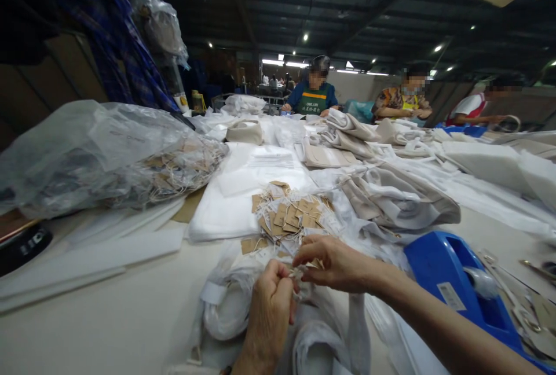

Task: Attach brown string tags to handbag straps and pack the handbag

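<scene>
A pile of brown cardboard tags with pale strings (293, 216) lies mid-table. Just in front of it, my left hand (273, 297) is closed, its thumb and fingers pinching a small whitish bunch of string (296, 272). My right hand (332, 262) reaches in from the right, fingers curled at the same bunch; whether it grips the string is hard to make out. Beneath both hands lies a pale bag with straps in clear wrapping (230, 311), a rolled, wrapped strap (319, 346) near the bottom edge.
A blue tape dispenser (452, 282) stands at the right beside scissors (521, 311). At the left are a large clear plastic bag of tags (108, 158) and white foam sheets (108, 259). Beige bags (391, 190) are heaped at the right. Several people work across the table.
</scene>
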`<state>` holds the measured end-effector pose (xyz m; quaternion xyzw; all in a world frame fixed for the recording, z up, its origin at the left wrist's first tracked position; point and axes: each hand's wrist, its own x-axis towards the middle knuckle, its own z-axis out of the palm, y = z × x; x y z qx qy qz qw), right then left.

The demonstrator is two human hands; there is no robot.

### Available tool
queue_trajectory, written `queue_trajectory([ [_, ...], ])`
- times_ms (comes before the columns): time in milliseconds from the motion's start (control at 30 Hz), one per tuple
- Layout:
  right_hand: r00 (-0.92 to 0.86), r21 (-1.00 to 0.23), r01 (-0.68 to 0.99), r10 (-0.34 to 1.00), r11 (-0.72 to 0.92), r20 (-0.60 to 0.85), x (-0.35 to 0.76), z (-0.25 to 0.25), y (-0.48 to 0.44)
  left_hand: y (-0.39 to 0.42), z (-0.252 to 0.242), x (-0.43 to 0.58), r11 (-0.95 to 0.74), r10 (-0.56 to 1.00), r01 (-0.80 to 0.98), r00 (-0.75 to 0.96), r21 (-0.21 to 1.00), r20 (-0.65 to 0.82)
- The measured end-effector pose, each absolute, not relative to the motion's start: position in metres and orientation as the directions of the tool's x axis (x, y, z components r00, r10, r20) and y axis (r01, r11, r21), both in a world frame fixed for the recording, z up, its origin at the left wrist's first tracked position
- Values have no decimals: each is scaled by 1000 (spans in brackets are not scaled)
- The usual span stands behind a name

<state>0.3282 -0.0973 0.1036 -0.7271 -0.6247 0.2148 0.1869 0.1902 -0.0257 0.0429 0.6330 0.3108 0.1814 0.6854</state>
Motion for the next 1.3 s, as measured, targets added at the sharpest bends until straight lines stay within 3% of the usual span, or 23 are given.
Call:
queue_trajectory([
  [133,112,-403,904,989,-142,-96,321,102,-89,-26,46,192,163,657,132,725,978,-207],
  [267,117,-399,906,989,-141,-86,320,98,-89,-27,45,193,165,665,134,716,977,-211],
  [800,125,-554,820,989,-145,-74,320,102,-91,-26,39,194,112,691,115,705,987,-161],
  [1067,222,-733,644,970,-220,-96,323,95,-90,-25,34,193,-19,691,74,722,997,-41],
  [1300,215,-806,545,968,-230,-131,338,97,-91,-24,31,193,37,683,55,727,998,-66],
])
